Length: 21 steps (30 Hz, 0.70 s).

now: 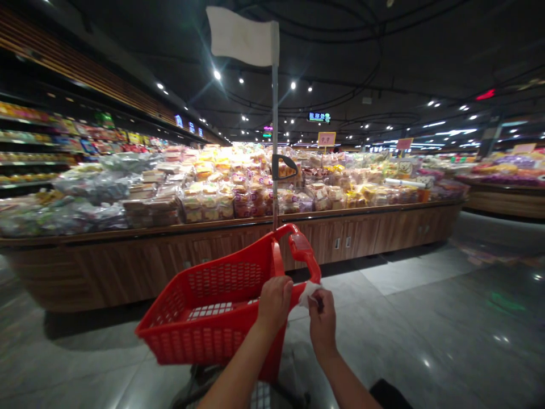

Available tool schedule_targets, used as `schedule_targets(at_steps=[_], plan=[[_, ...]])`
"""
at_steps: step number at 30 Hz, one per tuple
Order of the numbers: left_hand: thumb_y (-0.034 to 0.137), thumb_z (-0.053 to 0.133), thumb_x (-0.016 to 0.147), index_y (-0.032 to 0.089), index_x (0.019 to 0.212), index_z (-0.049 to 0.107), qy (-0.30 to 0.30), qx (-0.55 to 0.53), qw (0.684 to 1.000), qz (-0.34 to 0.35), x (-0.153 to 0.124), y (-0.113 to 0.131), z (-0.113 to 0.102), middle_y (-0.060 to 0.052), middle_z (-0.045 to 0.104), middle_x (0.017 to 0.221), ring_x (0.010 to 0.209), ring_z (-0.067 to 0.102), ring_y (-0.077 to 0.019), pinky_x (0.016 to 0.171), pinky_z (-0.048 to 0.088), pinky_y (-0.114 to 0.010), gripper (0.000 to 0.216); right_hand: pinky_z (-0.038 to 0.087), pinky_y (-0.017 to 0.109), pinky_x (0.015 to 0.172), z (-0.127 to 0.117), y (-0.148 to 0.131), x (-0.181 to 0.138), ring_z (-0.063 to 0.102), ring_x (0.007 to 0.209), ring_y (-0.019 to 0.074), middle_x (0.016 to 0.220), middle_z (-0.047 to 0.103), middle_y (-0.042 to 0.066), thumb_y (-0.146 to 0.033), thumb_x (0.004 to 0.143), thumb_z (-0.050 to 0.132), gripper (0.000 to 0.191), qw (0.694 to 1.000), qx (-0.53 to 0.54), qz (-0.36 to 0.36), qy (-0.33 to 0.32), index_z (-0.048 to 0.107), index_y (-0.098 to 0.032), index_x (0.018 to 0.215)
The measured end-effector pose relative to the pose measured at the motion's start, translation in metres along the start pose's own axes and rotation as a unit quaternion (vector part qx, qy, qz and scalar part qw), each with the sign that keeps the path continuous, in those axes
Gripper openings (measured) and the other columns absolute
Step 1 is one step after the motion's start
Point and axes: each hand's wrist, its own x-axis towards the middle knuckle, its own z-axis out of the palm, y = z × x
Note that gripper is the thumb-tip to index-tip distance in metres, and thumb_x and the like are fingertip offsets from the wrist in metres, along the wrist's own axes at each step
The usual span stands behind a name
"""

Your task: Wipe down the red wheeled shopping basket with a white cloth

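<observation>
A red plastic shopping cart (213, 343) stands in front of me, its slotted basket pointing left. My left hand (276, 301) is closed over the basket's near rim, beside the handle. At the lower corner of the red handle (313, 264), my right hand (322, 318) has its fingers curled round a crumpled white wipe (310, 291), which touches the handle. Part of the wipe is hidden by my fingers. From the cart's far side rises a grey pole (275, 113) with a white flag-shaped board (242, 37) on top and a dark grey loop (286, 167) partway up.
Beyond the cart runs a long wooden display counter (238, 247) heaped with packaged baked goods (251, 196). Stocked shelves (29, 150) line the left side. Another counter (506, 199) stands at the right. Grey tiled floor (404, 329) extends to the right of the cart.
</observation>
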Motion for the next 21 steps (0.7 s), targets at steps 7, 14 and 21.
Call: schedule_targets(at_steps=[7,14,21], plan=[[0.037,0.017,0.094,0.019,0.071,0.056,-0.023,0.038,0.999,-0.021,0.001,0.013,0.011,-0.004,0.065,0.069,0.066,0.059,-0.0153,0.06,0.031,-0.027,0.048,0.043,0.031,0.072,-0.004,0.009,0.029,0.055,0.08,0.0185,0.086,0.059,0.004,-0.034,0.083,0.045,0.019,0.998,0.018,0.031,0.049,0.053,-0.018,0.09],[0.06,0.033,0.083,0.019,0.071,0.056,-0.014,0.06,0.998,-0.013,-0.009,0.007,0.004,-0.005,0.064,0.069,0.068,0.059,-0.0197,0.062,0.032,-0.029,0.048,0.044,0.029,0.067,-0.013,-0.009,0.115,0.058,0.071,0.0184,0.076,0.064,0.004,-0.027,0.073,0.051,0.019,0.979,-0.086,0.057,-0.176,0.065,-0.016,0.079],[0.059,0.038,0.082,0.019,0.068,0.055,-0.008,0.055,0.998,0.011,-0.019,-0.004,-0.003,-0.004,0.063,0.066,0.066,0.057,-0.0179,0.061,0.031,-0.029,0.046,0.042,0.025,0.064,-0.015,-0.055,0.122,0.058,0.067,0.0147,0.071,0.064,0.001,-0.02,0.071,0.055,0.017,0.877,-0.229,-0.09,-0.412,0.072,-0.021,0.068]])
